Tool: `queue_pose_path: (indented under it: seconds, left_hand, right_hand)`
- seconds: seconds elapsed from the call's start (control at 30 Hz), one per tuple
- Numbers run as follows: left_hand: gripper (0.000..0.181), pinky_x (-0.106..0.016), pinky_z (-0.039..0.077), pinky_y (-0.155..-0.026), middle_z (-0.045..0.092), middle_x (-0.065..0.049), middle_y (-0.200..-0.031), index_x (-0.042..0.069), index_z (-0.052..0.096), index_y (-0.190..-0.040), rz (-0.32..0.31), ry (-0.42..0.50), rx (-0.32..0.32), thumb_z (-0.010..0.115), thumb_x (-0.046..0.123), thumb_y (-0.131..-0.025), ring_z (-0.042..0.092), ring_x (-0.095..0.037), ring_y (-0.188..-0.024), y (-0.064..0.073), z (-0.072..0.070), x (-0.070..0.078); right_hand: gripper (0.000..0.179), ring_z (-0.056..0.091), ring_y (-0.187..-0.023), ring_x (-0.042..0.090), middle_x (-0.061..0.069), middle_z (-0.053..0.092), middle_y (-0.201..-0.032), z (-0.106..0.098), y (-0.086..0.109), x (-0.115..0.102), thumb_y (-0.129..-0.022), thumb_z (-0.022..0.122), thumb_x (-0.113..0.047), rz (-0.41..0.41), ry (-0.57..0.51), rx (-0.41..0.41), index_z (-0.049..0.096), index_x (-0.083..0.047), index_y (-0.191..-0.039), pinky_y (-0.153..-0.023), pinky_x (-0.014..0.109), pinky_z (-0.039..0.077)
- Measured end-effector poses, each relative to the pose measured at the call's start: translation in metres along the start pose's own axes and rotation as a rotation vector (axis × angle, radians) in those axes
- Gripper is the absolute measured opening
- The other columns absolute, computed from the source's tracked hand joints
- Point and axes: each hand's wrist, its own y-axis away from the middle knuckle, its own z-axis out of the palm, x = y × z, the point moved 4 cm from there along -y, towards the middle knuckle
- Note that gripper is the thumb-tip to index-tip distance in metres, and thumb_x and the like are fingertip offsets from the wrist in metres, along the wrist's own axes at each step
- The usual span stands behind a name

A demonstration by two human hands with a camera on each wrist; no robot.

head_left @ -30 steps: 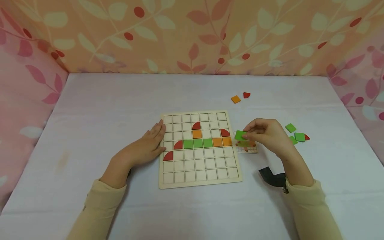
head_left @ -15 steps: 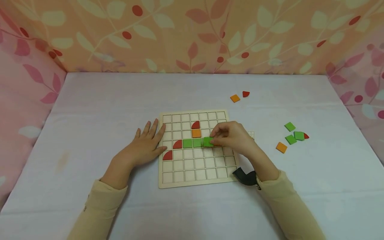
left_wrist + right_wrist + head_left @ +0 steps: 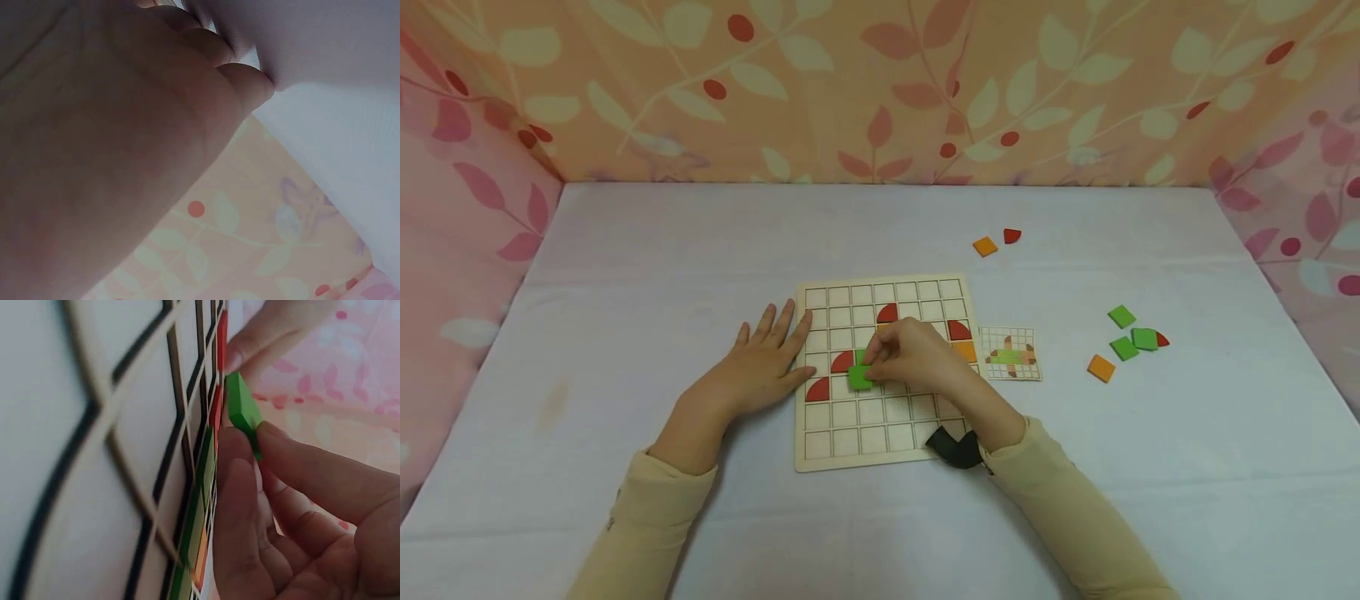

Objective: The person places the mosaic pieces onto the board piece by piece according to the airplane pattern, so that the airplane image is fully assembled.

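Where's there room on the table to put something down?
On the white cloth: the big patch left of the left hand, and the patch between the sleeves, nearer than the board. It's crowded right of the board, with the card and loose green tiles, and over the board, where the right hand pinches a green tile.

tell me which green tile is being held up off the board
The green tile pinched in the right hand. The other visible green ones either sit in the board's grid or lie loose to its right.
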Motion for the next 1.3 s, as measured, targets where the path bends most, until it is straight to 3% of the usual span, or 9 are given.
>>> queue_pose_path:
  seconds: [0.33, 0.7, 1.3]
  left_hand:
    - [0.073, -0.061, -0.003, -0.109, -0.007, -0.019, -0.156, 0.007, 0.006, -0.152, 0.006, 0.000, -0.006, 0.046, 0.037, -0.099, -0.010, -0.038, -0.141, -0.003, 0.003, 0.003]
    - [0.073, -0.060, -0.003, -0.109, -0.007, -0.018, -0.156, 0.007, 0.006, -0.152, -0.004, -0.009, -0.009, 0.046, 0.038, -0.098, -0.010, -0.038, -0.141, -0.002, 0.003, 0.003]
    - [0.073, -0.062, -0.001, -0.108, -0.005, -0.020, -0.156, 0.005, 0.008, -0.152, 0.003, -0.010, 0.006, 0.046, 0.036, -0.098, -0.008, -0.040, -0.141, 0.000, 0.001, 0.000]
  right_hand:
    - [0.006, 0.059, -0.067, 0.010, -0.004, 0.065, -0.069, 0.011, -0.003, -0.002, -0.077, 0.077, -0.007, 0.036, 0.038, -0.037, 0.071, -0.008, -0.079, -0.067, 0.025, 0.047]
    - [0.006, 0.065, -0.058, 0.014, 0.003, 0.067, -0.066, 0.014, -0.001, -0.003, -0.079, 0.075, -0.003, 0.074, -0.073, -0.056, 0.069, -0.003, -0.079, -0.059, 0.025, 0.053]
    - [0.008, 0.062, -0.063, 0.009, -0.003, 0.068, -0.069, 0.013, -0.003, -0.005, -0.077, 0.077, -0.007, 0.006, -0.022, -0.066, 0.072, -0.006, -0.082, -0.061, 0.023, 0.051]
